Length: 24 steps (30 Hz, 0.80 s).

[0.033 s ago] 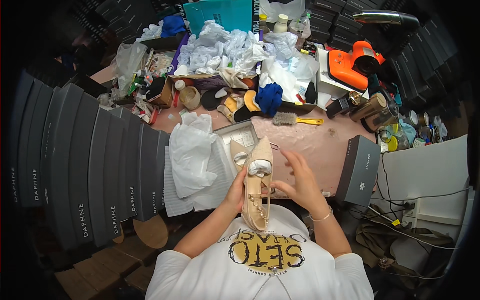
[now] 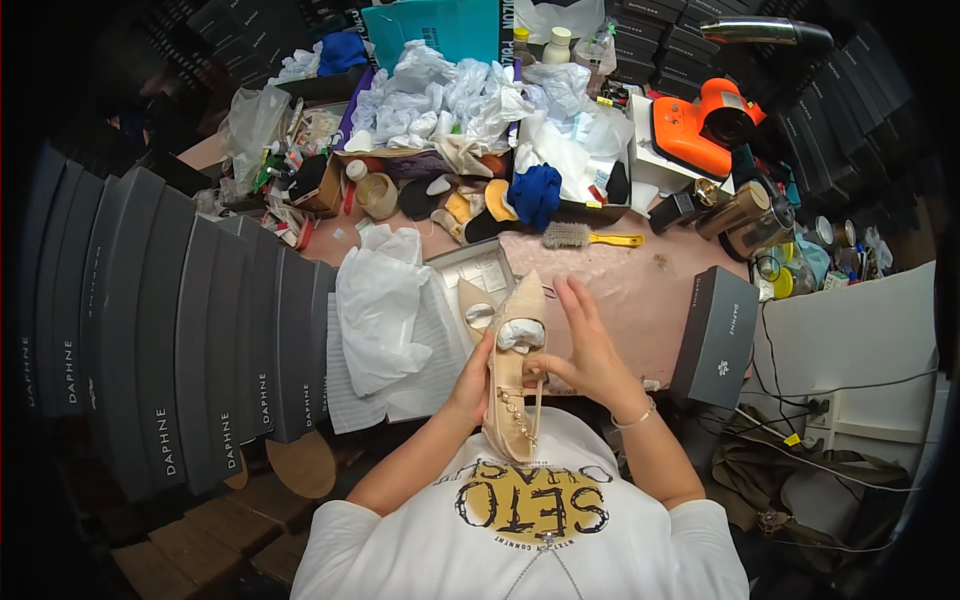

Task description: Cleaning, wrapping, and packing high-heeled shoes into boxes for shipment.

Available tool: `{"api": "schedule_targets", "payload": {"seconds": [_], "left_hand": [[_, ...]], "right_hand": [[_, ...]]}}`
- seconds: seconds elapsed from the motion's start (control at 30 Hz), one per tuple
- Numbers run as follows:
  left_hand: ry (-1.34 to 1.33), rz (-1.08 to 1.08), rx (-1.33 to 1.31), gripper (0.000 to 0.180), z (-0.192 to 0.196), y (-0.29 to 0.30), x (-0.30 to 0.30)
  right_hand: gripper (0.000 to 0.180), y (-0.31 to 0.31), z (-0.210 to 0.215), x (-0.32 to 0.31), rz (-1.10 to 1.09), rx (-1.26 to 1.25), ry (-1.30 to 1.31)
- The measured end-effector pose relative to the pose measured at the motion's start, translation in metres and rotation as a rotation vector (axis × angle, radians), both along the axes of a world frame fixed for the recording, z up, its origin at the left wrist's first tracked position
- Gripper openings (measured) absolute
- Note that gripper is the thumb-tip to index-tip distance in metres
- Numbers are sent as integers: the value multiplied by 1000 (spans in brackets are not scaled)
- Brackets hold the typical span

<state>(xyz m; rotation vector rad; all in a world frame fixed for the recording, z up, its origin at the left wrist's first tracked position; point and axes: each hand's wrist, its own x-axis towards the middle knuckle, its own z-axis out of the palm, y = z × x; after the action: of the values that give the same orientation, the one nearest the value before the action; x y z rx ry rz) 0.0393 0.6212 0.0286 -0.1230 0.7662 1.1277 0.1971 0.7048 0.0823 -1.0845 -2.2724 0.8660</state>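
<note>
My left hand is wrapped around the left side of a beige pointed flat shoe, held toe-away in front of my chest. White crumpled paper fills its toe, and a beaded strap lies over the heel part. On the shoe's right, my right hand is open, fingers stretched upward; its thumb reaches the shoe's right edge, though contact is hard to tell. A matching shoe lies behind, in an open grey shoebox, partly hidden by the held one.
White tissue paper spreads left of the shoebox. A grey box stands at the right table edge. Farther back lie a yellow-handled brush, a blue cloth and an orange machine. Stacked grey shoeboxes line the left.
My right hand has shifted slightly left and its fingers point more upward, with the thumb closer to the shoe. The left hand and shoe stay nearly in place.
</note>
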Motion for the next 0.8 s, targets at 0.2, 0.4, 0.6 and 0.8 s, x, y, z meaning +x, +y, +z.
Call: {"api": "schedule_targets", "payload": {"seconds": [0.2,0.4,0.6,0.8], "left_hand": [[177,-94,120,76,-19,-18,-6],[302,-21,48,75,-32,-24,-12],[112,269,2,72,-22,-4,-35],[424,303,-27,54,-40,5,-14]], "right_hand": [[86,3,-46,-36,61,-130,189],[87,14,-75,-61,113,-249,54],[97,-21,-21,-18,280,-629,407],[64,-47,-23,-5,175,-627,247]]}}
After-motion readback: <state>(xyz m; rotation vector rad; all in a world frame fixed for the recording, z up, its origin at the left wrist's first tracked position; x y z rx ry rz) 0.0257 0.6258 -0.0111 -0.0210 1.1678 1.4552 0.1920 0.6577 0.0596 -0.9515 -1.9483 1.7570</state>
